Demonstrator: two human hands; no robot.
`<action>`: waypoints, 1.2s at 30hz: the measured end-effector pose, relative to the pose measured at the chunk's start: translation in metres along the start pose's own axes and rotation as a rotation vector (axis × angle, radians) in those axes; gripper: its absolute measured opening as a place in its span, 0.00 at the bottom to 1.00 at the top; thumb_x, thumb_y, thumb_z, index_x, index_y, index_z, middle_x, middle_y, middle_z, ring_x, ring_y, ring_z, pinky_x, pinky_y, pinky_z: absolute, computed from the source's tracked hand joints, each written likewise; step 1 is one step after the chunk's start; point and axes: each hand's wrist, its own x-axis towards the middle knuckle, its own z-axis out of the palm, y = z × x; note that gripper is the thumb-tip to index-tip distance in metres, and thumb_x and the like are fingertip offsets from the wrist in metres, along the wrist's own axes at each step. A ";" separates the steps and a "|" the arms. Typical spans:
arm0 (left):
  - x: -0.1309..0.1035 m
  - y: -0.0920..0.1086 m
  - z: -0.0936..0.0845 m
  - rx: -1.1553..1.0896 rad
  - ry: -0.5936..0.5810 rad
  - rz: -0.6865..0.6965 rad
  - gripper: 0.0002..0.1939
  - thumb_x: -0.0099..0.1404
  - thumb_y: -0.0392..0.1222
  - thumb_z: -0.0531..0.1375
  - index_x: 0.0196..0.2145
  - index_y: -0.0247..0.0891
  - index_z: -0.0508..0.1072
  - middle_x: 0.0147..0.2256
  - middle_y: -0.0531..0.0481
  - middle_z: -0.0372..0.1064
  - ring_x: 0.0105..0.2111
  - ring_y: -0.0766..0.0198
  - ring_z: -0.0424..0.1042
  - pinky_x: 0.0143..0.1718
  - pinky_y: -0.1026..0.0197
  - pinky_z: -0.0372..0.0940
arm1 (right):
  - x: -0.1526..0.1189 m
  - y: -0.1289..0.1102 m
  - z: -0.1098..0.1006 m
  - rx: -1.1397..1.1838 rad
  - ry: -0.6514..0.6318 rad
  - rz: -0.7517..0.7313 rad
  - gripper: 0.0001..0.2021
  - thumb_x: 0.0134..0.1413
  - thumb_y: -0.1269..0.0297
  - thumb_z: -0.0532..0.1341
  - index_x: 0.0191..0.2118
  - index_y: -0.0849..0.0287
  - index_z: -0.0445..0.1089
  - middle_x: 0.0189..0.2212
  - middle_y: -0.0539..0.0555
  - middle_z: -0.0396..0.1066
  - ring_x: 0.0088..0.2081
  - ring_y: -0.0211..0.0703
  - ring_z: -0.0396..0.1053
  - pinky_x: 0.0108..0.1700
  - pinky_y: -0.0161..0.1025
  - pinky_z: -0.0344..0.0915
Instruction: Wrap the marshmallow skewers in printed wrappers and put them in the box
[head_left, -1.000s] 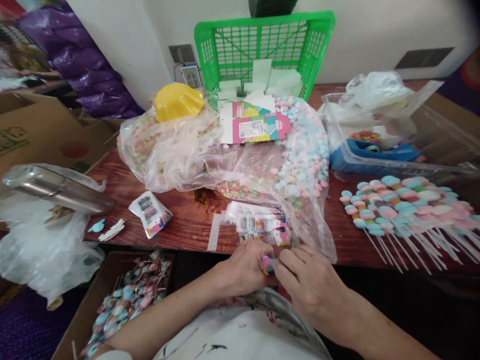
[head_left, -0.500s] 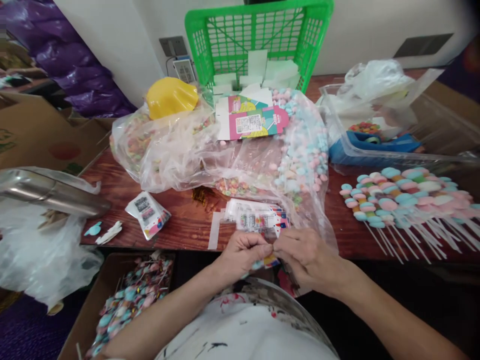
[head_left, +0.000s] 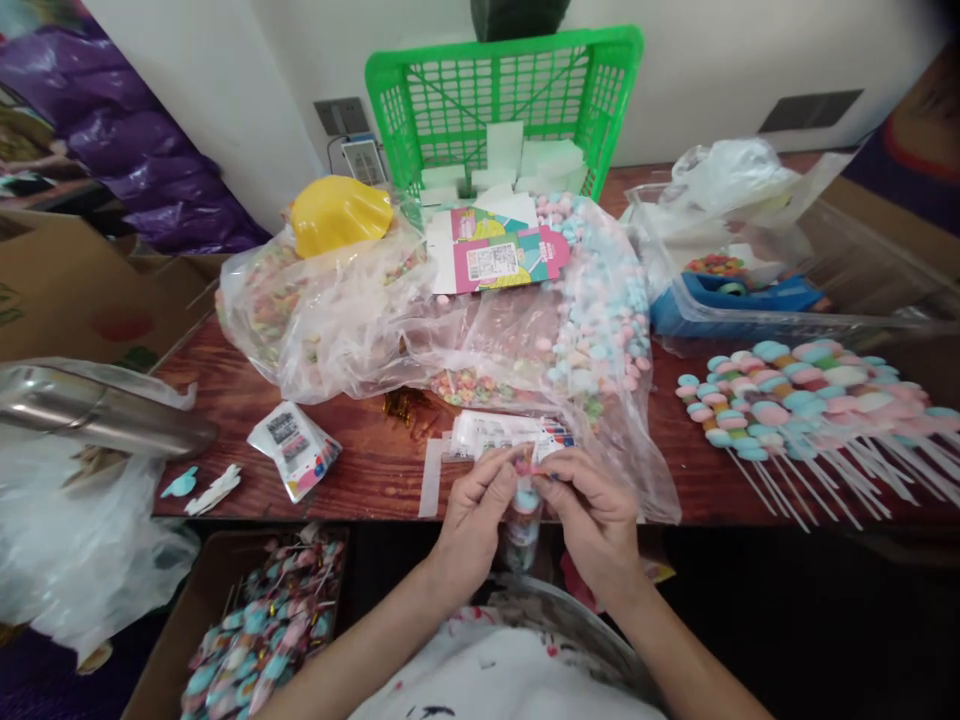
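Between our hands, just in front of the table's near edge, we have a clear packet (head_left: 523, 535) with pink and blue sweets inside, held roughly upright. Our left hand (head_left: 471, 515) pinches its gathered top with thumb and fingers drawn close, and our right hand (head_left: 596, 515) grips the same neck from the other side, just as narrowly. We judge the step to be closing or fastening that neck; whether a tie lies between the fingertips, we cannot tell. The next move, as we see it, calls for keeping the gathers tight without crushing the sweets. Just beyond the hands, printed sleeves (head_left: 491, 432) lie on the table (head_left: 360, 475), their lettering too blurred to read. Near them is a little heap of gold strips (head_left: 405, 408), and farther left a fanned stack of sleeves (head_left: 295, 450) bears a dark block of print, likewise illegible. Farther back, a flattened pink-and-teal carton (head_left: 525, 262) on the plastic bags (head_left: 480, 335) carries a white label with what looks like a barcode; we can make out no brand. The brown box (head_left: 60, 290) at far left shows only partial green marks.
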 end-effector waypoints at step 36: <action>0.012 0.002 -0.032 -0.346 -0.661 -0.625 0.18 0.47 0.51 0.67 0.24 0.34 0.67 0.18 0.55 0.62 0.14 0.70 0.61 0.18 0.65 0.58 | 0.028 0.010 -0.040 -0.541 -0.625 -0.755 0.21 0.56 0.79 0.51 0.53 0.59 0.67 0.45 0.55 0.74 0.54 0.50 0.63 0.55 0.54 0.53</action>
